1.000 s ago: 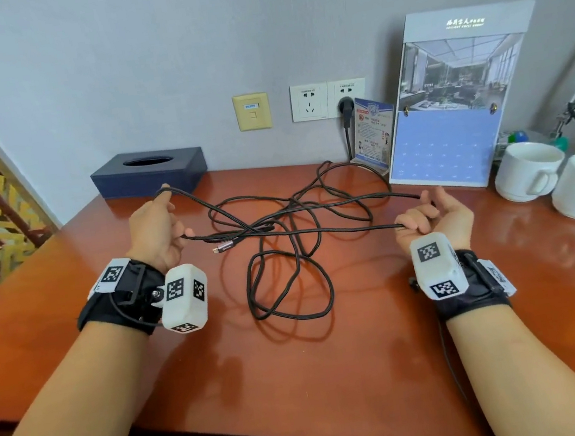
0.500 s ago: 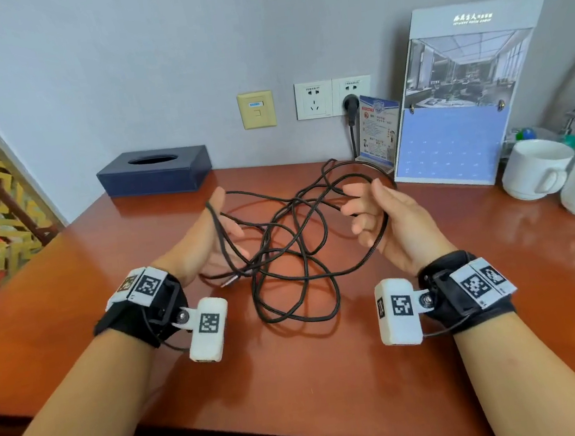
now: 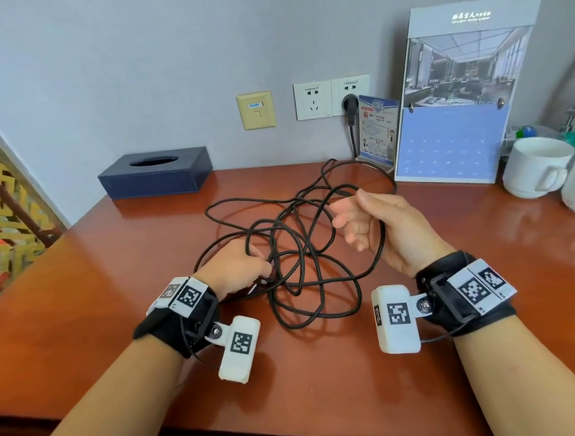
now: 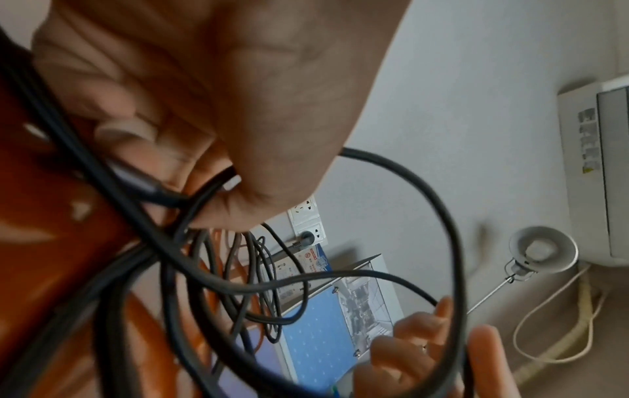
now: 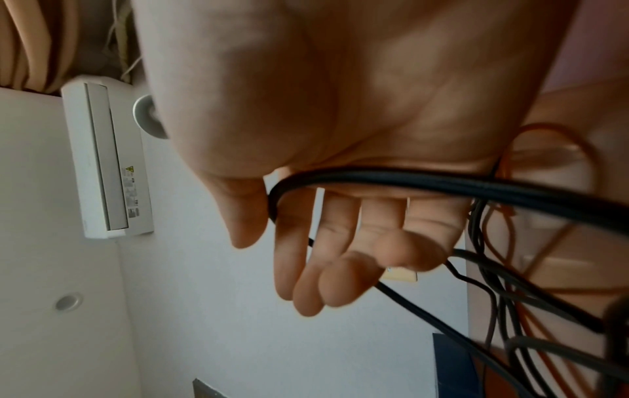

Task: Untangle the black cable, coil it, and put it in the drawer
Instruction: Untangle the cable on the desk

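The black cable (image 3: 299, 244) lies in a loose tangle of several loops in the middle of the wooden desk (image 3: 105, 299). My left hand (image 3: 260, 269) is down on the tangle's left side. In the left wrist view its fingers (image 4: 190, 167) curl round cable (image 4: 454, 250) strands beside a metal connector (image 4: 136, 177). My right hand (image 3: 356, 215) hovers at the tangle's right side, palm turned left and fingers relaxed. One cable (image 5: 408, 183) loop hangs across that palm, hooked between thumb and index finger (image 5: 286, 255). No drawer is in view.
At the back left stands a dark blue tissue box (image 3: 156, 173). A calendar stand (image 3: 459, 108) and a small card (image 3: 379, 131) stand at the back right. Two white cups (image 3: 537, 166) sit far right. A plug (image 3: 349, 105) sits in the wall socket.
Both hands came in from wide apart, so the taut cable slackened into a bunch. The left hand dropped and curled onto strands by the connector. The right hand now carries a loop over its palm.
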Tool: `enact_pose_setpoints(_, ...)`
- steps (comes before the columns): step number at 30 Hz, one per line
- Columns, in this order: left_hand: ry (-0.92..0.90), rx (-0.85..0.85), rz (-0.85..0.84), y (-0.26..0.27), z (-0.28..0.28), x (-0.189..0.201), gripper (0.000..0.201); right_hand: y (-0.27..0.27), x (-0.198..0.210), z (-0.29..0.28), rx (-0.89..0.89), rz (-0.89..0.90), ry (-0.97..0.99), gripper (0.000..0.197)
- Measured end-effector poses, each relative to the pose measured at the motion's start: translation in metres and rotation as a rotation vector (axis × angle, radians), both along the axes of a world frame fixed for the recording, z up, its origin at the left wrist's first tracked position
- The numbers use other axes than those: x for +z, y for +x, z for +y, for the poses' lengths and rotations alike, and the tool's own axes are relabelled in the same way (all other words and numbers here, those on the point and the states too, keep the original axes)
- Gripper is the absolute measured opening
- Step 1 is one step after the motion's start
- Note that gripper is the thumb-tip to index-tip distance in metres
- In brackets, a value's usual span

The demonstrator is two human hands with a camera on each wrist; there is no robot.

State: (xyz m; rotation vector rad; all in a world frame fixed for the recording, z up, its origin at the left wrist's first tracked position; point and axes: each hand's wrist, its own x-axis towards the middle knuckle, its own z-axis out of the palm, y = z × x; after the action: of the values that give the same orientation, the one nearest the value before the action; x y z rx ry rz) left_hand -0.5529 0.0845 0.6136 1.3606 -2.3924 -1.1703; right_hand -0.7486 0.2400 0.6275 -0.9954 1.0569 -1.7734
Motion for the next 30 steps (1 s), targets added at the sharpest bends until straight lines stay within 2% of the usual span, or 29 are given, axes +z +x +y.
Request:
enact_pose_setpoints(1,0.011,-0.002,-0.014,-0.002,0.0,0.0,0.007,0.001,0.0,0.0,-0.003,0.005,0.006,0.033)
enact_pose_setpoints(4,0.005,0.004,-0.041,-0.01,0.002,-0.001,0.027,0.002,0.0,0.0,-0.001,0.02,0.02,0.034)
enact_pose_setpoints(8,-0.037,0.133,0.183,-0.012,-0.005,-0.006,0.022,0.001,0.0,0.0,-0.096,0.018,0.074,0.033)
enact_pose_setpoints(11,-0.084,0.153,0.287,-0.004,-0.018,0.002,0.042,-0.007,-0.005,-0.001,-0.23,-0.002,0.13,0.035)
enact_pose_setpoints(13,0.05,0.035,0.357,0.002,-0.02,0.014,0.036,-0.01,-0.007,-0.003,-0.274,0.007,0.153,0.036)
enact_pose_setpoints(16,0.259,-0.07,0.574,0.009,-0.016,0.032,0.009,-0.01,-0.008,-0.005,-0.292,0.037,0.178,0.036)
enact_pose_setpoints(19,0.437,-0.013,0.803,0.012,-0.018,0.035,0.019,-0.008,-0.008,-0.006,-0.299,0.043,0.185,0.038)
enact_pose_setpoints(23,0.455,0.09,0.984,0.018,-0.024,0.038,0.026,-0.009,-0.009,-0.006,-0.31,0.025,0.2,0.038)
enact_pose_setpoints(27,0.412,0.115,0.995,0.016,-0.027,0.041,0.031,-0.009,-0.01,-0.006,-0.312,0.025,0.21,0.038)
enact_pose_setpoints(30,0.427,0.04,0.984,0.014,-0.028,0.037,0.032,-0.008,-0.01,-0.007,-0.311,0.034,0.211,0.039)
